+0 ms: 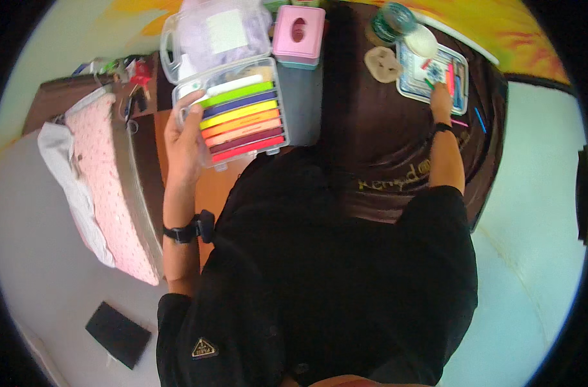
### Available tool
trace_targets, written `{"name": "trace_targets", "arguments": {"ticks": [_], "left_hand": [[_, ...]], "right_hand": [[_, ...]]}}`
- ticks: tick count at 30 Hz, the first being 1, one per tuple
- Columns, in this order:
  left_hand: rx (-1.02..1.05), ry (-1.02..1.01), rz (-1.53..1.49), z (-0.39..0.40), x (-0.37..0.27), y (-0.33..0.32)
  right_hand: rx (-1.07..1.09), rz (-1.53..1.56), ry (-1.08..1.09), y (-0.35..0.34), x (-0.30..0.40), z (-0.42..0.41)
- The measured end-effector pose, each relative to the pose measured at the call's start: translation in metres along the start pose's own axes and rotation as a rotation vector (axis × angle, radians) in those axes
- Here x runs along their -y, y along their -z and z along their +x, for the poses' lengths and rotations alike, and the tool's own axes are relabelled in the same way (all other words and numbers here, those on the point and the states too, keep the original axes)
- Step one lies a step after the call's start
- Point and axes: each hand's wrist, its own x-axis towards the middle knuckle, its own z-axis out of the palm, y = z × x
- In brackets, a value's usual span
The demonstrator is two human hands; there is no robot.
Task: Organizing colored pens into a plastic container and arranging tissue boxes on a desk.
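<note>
My left hand (184, 130) grips the left edge of a clear plastic case (287, 128), thumb on its front. The case is tilted, with its lid (168, 46) swung up at the back. Inside lies a row of coloured sticks (239, 119), green, blue, yellow, orange and red among them; whether they are markers or crayons is unclear. To the right, my right hand (441, 101) reaches into a shallow white-rimmed tray (407, 94). By its fingertips is a small green stick (429, 83), and whether they hold it is unclear. Pink and blue sticks (458, 84) lie along the tray's right side.
A pink-lidded box (298, 34) stands right of the case. Behind the tray are a green-tinted jar (393, 23) and a white round thing (421, 41); a beige flower-shaped piece (383, 64) sits left of it. A loose blue stick (480, 120) lies on the dark cloth (371, 126).
</note>
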Motion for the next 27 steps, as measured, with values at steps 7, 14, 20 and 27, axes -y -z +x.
{"name": "trace_targets", "arguments": {"ticks": [7,14,20,27], "left_hand": [[0.035,-0.046,-0.122,-0.009,0.001,0.024],[0.252,0.076,-0.221,-0.003,-0.007,0.046],[0.395,0.104,-0.167,0.019,-0.011,0.059],[0.537,0.138,-0.216,0.028,-0.019,0.054]], "right_hand": [[-0.399,0.266,0.056,0.064,0.046,-0.025],[-0.458,0.618,0.170,0.171,0.137,-0.124],[-0.440,0.981,0.517,0.268,0.269,-0.218],[-0.495,0.958,0.829,0.319,0.398,-0.257]]}}
